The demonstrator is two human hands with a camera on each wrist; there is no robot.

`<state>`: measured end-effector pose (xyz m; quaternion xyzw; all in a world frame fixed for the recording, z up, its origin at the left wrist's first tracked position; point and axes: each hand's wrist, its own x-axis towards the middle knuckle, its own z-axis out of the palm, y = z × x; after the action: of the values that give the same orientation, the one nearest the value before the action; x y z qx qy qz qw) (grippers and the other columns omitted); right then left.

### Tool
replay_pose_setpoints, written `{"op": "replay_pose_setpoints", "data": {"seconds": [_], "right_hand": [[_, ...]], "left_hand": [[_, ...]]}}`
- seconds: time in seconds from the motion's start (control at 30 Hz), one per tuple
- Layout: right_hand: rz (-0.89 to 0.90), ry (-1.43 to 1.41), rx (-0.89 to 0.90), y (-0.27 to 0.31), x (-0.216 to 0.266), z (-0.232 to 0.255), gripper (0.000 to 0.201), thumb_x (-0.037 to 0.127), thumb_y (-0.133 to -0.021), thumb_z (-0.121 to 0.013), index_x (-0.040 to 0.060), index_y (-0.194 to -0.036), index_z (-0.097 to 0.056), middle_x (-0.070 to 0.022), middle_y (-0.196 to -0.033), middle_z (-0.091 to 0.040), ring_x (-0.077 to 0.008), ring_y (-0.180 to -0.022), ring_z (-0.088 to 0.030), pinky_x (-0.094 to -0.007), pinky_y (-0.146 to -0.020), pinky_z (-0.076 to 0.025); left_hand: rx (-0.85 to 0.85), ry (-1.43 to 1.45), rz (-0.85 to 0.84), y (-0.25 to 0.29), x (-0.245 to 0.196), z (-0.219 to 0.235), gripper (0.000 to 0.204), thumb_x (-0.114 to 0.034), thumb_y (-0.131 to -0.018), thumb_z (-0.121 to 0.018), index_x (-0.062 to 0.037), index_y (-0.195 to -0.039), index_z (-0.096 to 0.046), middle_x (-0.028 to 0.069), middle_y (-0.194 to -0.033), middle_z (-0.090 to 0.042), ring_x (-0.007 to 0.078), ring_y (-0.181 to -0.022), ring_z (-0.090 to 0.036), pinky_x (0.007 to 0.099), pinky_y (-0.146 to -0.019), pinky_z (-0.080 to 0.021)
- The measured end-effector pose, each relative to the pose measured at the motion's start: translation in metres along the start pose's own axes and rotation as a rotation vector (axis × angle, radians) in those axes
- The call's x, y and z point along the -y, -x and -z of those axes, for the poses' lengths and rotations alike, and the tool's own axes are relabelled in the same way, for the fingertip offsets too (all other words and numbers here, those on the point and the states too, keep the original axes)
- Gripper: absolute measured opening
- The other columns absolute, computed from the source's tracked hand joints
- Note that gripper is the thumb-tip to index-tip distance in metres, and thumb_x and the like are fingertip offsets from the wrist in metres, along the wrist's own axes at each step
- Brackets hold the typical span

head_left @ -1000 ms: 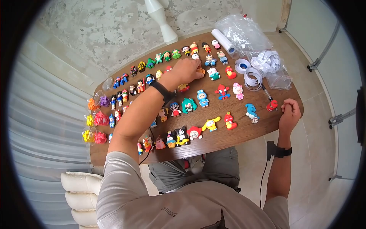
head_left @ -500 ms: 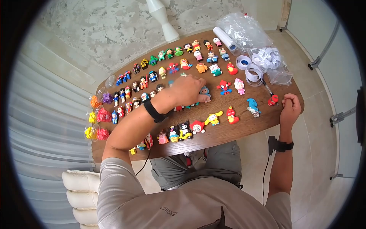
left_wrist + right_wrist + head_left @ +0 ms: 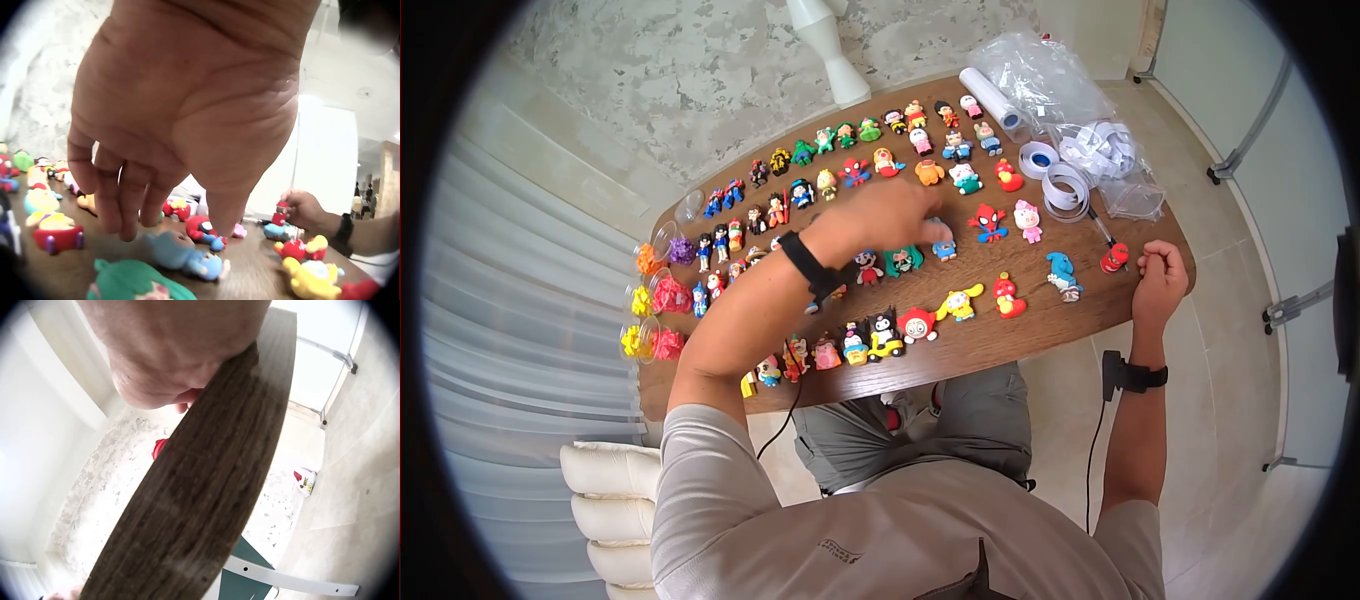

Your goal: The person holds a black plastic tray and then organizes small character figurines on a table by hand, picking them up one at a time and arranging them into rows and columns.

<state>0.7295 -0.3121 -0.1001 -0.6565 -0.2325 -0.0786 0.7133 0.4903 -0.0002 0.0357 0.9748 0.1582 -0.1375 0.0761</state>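
Note:
My left hand point(image 3: 895, 215) reaches over the middle of a table lined with small rubber cartoon figurines. In the left wrist view its fingers point(image 3: 128, 194) hang down, spread and nearly straight, with nothing between them. A light blue hooded figurine point(image 3: 187, 255) lies just below the fingertips; in the head view the hand covers its head. Close by lie a teal-haired figurine point(image 3: 903, 262), a Spider-Man figurine point(image 3: 988, 223) and an orange figurine point(image 3: 929, 173). My right hand point(image 3: 1162, 285) rests at the table's right edge, fingers loosely curled, beside a small red figure point(image 3: 1114, 258).
Rolls of white tape point(image 3: 1065, 193), a white roll point(image 3: 995, 102) and clear plastic bags point(image 3: 1040, 80) occupy the far right corner. Clear cups of coloured pieces point(image 3: 668, 296) stand at the left end. A cable point(image 3: 785, 425) hangs over the front edge.
My left hand has moved from the orange figurine toward me, over the light blue one, then drawn slightly back from it. The right hand has stayed at the table edge.

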Motion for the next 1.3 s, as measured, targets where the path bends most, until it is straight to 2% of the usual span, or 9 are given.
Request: {"op": "replay_pose_setpoints", "data": {"seconds": [0.17,0.53,0.7,0.83,0.9,1.0,1.1,1.13,1.3], "right_hand": [[0.001,0.013,0.005,0.0,0.001,0.0,0.014,-0.001,-0.092,-0.053,0.0013,-0.093,-0.067,0.0001,-0.077,-0.061,-0.0048,-0.068,-0.054,-0.0202,-0.061,-0.041],[-0.001,0.013,0.005,0.0,0.002,0.0,0.015,-0.001,-0.093,-0.052,0.0015,-0.093,-0.067,-0.0001,-0.075,-0.061,-0.0046,-0.067,-0.053,-0.0201,-0.06,-0.041],[-0.002,0.022,0.007,0.0,0.003,0.0,0.015,-0.001,-0.092,-0.052,0.0016,-0.093,-0.067,0.0,-0.075,-0.061,-0.0045,-0.067,-0.053,-0.02,-0.06,-0.04],[0.003,0.023,-0.001,0.0,0.002,0.0,0.015,-0.001,-0.092,-0.053,0.0015,-0.093,-0.067,-0.0002,-0.076,-0.061,-0.0044,-0.067,-0.052,-0.02,-0.06,-0.04],[-0.004,0.028,-0.004,0.0,0.003,0.0,0.015,-0.001,-0.092,-0.053,0.0014,-0.093,-0.067,-0.0001,-0.076,-0.061,-0.0044,-0.067,-0.053,-0.02,-0.06,-0.04],[-0.006,0.025,-0.002,0.0,0.002,0.0,0.015,-0.001,-0.092,-0.053,0.0014,-0.093,-0.067,0.0,-0.076,-0.062,-0.0044,-0.067,-0.053,-0.0201,-0.06,-0.041],[-0.002,0.019,0.005,0.0,0.001,0.0,0.015,-0.001,-0.092,-0.053,0.0012,-0.094,-0.067,0.0001,-0.076,-0.062,-0.0046,-0.068,-0.054,-0.0201,-0.06,-0.041],[0.0,0.018,0.008,0.0,0.001,0.0,0.015,-0.001,-0.093,-0.053,0.0011,-0.094,-0.068,0.0002,-0.076,-0.062,-0.0046,-0.068,-0.054,-0.0202,-0.06,-0.041],[0.006,0.046,0.011,0.0,0.0,0.001,0.014,0.0,-0.093,-0.054,0.0009,-0.093,-0.068,0.0002,-0.076,-0.062,-0.0048,-0.069,-0.055,-0.0202,-0.06,-0.042]], "left_hand": [[-0.218,-0.066,0.066,-0.039,0.035,0.0,0.045,-0.037,-0.095,-0.064,-0.0082,-0.129,-0.058,0.0131,-0.119,-0.07,0.0325,-0.113,-0.065,0.0467,-0.092,-0.052],[-0.122,-0.049,0.05,-0.08,0.055,-0.014,0.039,-0.034,-0.095,-0.064,-0.0092,-0.125,-0.062,0.0143,-0.117,-0.069,0.0324,-0.113,-0.065,0.0453,-0.093,-0.052],[-0.051,-0.057,0.1,-0.073,0.044,-0.005,0.039,-0.034,-0.094,-0.065,-0.0094,-0.125,-0.062,0.0146,-0.117,-0.069,0.0325,-0.113,-0.065,0.0449,-0.093,-0.052],[-0.145,-0.059,0.062,-0.07,0.05,-0.007,0.043,-0.036,-0.093,-0.066,-0.0073,-0.124,-0.063,0.0159,-0.113,-0.07,0.0333,-0.109,-0.066,0.045,-0.09,-0.053],[-0.178,-0.13,0.071,-0.057,0.038,0.005,0.049,-0.037,-0.09,-0.068,-0.0074,-0.129,-0.061,0.0159,-0.109,-0.072,0.0336,-0.107,-0.067,0.0444,-0.088,-0.054],[-0.097,-0.07,0.052,-0.027,0.011,0.011,0.06,-0.046,-0.089,-0.069,-0.0049,-0.132,-0.059,0.0162,-0.111,-0.071,0.034,-0.107,-0.068,0.0462,-0.086,-0.055],[0.065,-0.117,-0.011,0.004,-0.018,0.013,0.066,-0.054,-0.087,-0.07,-0.0029,-0.127,-0.059,0.0184,-0.107,-0.071,0.0356,-0.103,-0.069,0.0478,-0.085,-0.055],[0.052,-0.17,-0.004,0.004,-0.02,0.001,0.064,-0.057,-0.087,-0.07,-0.0021,-0.119,-0.06,0.0204,-0.101,-0.07,0.037,-0.101,-0.069,0.0485,-0.085,-0.054],[-0.012,-0.153,-0.015,0.002,-0.022,-0.015,0.056,-0.051,-0.086,-0.072,-0.002,-0.11,-0.061,0.018,-0.102,-0.071,0.036,-0.102,-0.068,0.0466,-0.086,-0.054]]}}
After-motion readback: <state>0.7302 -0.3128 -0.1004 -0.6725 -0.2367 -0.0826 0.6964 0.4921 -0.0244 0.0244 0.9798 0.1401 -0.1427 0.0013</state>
